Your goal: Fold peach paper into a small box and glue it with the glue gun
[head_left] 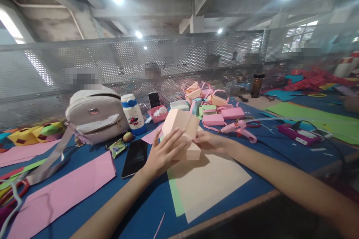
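Note:
A folded peach paper box [179, 121] with angled flaps is held up over the blue table. My left hand [165, 153] lies against its near side, fingers stretched out and spread. At its right edge, my right hand [210, 142] pinches the paper between thumb and fingers. Beneath both hands lies a flat peach sheet [213, 183], with a green sheet [176, 198] showing along its left side. A pink glue gun [238, 130] with a small red light rests to the right of my right hand. My left hand partly covers the box.
Left of my hands are a black phone [135, 158], a snack packet [117, 148], pink paper [67, 190], a grey backpack [95, 117] and a bottle [133, 115]. Several small paper bags [218, 115] stand behind. A purple power strip [298, 134] with cables lies right.

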Motion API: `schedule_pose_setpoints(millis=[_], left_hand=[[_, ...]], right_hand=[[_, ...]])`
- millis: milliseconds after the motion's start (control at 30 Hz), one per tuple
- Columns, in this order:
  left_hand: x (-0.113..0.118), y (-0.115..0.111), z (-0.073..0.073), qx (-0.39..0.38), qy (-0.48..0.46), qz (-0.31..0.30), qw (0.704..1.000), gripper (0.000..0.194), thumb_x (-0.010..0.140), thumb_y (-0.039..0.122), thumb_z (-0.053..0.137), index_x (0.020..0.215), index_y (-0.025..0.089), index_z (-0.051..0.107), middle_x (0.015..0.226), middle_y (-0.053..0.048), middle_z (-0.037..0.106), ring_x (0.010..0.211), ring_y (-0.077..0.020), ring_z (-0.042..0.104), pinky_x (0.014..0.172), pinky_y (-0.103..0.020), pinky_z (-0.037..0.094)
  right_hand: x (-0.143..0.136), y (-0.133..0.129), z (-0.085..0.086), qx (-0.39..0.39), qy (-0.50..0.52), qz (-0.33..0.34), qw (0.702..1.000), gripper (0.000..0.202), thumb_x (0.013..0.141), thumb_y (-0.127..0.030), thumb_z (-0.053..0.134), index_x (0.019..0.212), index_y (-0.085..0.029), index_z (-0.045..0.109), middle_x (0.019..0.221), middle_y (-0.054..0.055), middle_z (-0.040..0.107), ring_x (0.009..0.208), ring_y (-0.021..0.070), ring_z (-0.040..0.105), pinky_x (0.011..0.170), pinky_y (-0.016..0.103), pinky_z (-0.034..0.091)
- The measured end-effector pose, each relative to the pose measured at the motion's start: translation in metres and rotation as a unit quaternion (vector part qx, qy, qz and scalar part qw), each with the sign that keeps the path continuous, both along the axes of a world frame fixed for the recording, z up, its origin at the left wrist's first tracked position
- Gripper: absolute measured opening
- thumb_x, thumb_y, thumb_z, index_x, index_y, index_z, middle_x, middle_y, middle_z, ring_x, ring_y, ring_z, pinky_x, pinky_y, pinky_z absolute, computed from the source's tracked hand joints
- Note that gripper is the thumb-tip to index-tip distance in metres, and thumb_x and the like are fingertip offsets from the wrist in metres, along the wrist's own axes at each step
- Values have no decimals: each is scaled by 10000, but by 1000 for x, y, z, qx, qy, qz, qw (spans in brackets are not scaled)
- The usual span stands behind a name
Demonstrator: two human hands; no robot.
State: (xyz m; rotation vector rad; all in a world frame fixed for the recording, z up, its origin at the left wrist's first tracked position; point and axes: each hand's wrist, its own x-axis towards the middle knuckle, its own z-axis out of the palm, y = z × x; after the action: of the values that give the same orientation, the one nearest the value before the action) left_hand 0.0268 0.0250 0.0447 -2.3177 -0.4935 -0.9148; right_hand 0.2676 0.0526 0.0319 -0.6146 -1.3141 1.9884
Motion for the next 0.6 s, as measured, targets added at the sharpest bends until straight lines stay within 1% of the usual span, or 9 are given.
schedule_pose_setpoints(millis=[33, 100, 233, 300, 367, 433, 533, 600], left_hand=[[1, -1, 1, -10, 5, -1, 1000, 387, 967, 329, 561, 1341, 231, 569, 1367, -119, 636, 1343, -264, 526, 1239, -490, 25], [2, -1, 2, -27, -4, -9, 1000, 341, 984, 266, 517, 1314, 214, 585, 1274, -92, 702, 1267, -244, 595, 1242, -492, 40], [1, 0, 3, -35, -30, -31, 998, 283, 996, 222, 489, 1250, 209, 613, 1157, -55, 757, 1100, -206, 684, 1244, -507, 63], [0, 0, 2, -32, -31, -34, 998, 259, 1002, 218, 484, 1220, 205, 623, 1102, -43, 772, 1040, -190, 700, 1245, -499, 84], [0, -1, 2, -31, -30, -33, 999, 247, 1011, 226, 472, 1201, 209, 628, 1050, -30, 780, 991, -176, 708, 1242, -490, 116], [0, -1, 1, -31, -32, -32, 998, 244, 1014, 232, 466, 1195, 212, 628, 1024, -25, 781, 965, -171, 708, 1234, -489, 153], [-1, 2, 0, -37, -33, -31, 998, 235, 997, 218, 499, 1195, 194, 623, 1044, -40, 775, 998, -181, 700, 1212, -478, 225], [-3, 6, -1, -45, -34, -24, 998, 245, 975, 182, 519, 1198, 190, 621, 1077, -50, 769, 1040, -187, 693, 1195, -462, 269]], right_hand=[[-1, -1, 0, 4, 1, -1, 1000, 386, 698, -259, 848, 1029, -103, 725, 986, 99, 740, 948, 206, 665, 901, 311, 453], [-2, -2, -1, 11, 3, -7, 1000, 374, 699, -260, 851, 1014, -102, 725, 979, 95, 738, 930, 191, 658, 884, 291, 455], [-3, -5, 2, 14, 3, -5, 1000, 353, 706, -256, 854, 990, -95, 720, 943, 87, 737, 832, 152, 647, 795, 244, 469], [-3, -8, 5, 12, 1, -3, 1000, 363, 736, -256, 836, 1040, -104, 708, 1001, 95, 733, 860, 159, 657, 803, 250, 479], [-3, -11, 7, 7, -1, -6, 1000, 389, 760, -254, 818, 1103, -121, 691, 1088, 105, 720, 943, 181, 665, 848, 269, 486], [-3, -11, 8, 2, -4, -13, 1000, 391, 767, -248, 813, 1117, -130, 685, 1120, 105, 715, 989, 190, 664, 876, 275, 487], [-4, -10, 7, 7, -7, -12, 1000, 321, 761, -242, 813, 1031, -107, 703, 1042, 104, 734, 921, 176, 674, 840, 259, 498], [-5, -8, 5, 14, -3, -10, 1000, 339, 746, -240, 821, 1033, -102, 703, 1039, 109, 738, 916, 175, 675, 839, 257, 502]])
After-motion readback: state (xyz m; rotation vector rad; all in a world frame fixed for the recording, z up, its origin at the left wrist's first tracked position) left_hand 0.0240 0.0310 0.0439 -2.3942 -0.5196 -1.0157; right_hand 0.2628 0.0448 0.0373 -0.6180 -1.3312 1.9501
